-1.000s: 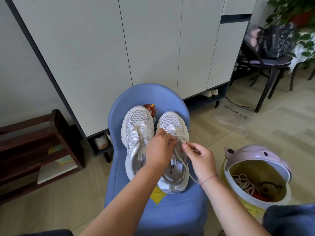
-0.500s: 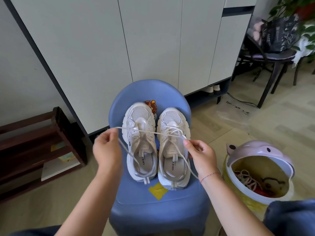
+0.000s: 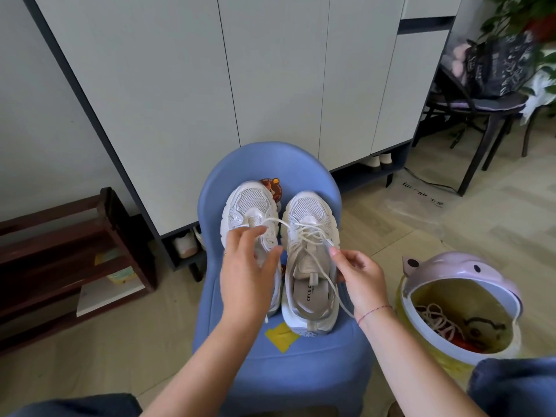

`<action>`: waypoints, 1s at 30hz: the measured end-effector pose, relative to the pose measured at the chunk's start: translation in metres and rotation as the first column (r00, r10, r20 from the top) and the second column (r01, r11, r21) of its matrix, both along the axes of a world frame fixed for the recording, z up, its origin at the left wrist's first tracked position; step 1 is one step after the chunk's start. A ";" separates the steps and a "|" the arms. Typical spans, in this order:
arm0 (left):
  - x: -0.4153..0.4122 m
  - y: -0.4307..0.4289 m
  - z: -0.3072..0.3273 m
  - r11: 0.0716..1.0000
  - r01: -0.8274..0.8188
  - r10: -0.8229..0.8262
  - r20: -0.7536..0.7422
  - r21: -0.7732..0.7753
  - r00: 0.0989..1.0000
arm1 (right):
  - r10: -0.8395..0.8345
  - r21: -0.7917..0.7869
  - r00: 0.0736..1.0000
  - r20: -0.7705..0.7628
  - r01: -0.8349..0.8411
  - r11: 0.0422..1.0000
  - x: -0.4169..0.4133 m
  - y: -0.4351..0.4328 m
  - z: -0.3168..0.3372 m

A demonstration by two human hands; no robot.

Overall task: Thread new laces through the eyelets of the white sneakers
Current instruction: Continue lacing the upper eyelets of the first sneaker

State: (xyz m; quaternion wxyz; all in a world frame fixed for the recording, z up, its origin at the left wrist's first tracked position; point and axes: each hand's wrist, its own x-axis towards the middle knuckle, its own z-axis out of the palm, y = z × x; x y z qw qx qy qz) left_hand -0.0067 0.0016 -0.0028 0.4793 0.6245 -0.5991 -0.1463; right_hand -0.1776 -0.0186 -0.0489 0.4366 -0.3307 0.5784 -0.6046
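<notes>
Two white sneakers stand side by side, toes away from me, on a blue plastic chair [image 3: 270,164]. The right sneaker [image 3: 310,209] has a white lace [image 3: 304,233] crossed through its upper eyelets. One strand runs left across the left sneaker [image 3: 252,203] to the fingertips of my left hand [image 3: 249,272], which hovers over that shoe with fingers spread and fairly straight. My right hand [image 3: 358,275] pinches the other strand at the right sneaker's outer edge; that strand trails down past my wrist. The left sneaker's eyelets are partly hidden by my hand.
A pink-lidded yellow bin [image 3: 493,350] holding old laces stands on the floor at the right. A dark wooden shoe rack [image 3: 60,236] is at the left, a white cabinet [image 3: 270,70] behind the chair, and a black chair [image 3: 481,103] with a bag at far right.
My left hand pulled a lace strand out to the left, then came back over the left sneaker and loosened its fingers. My right hand stayed at the right sneaker's side.
</notes>
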 end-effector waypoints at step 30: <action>-0.035 -0.002 -0.018 0.859 0.365 -0.236 -0.357 0.358 0.904 | 0.467 0.047 0.884 0.018 -0.468 0.883 -0.011 0.018 0.072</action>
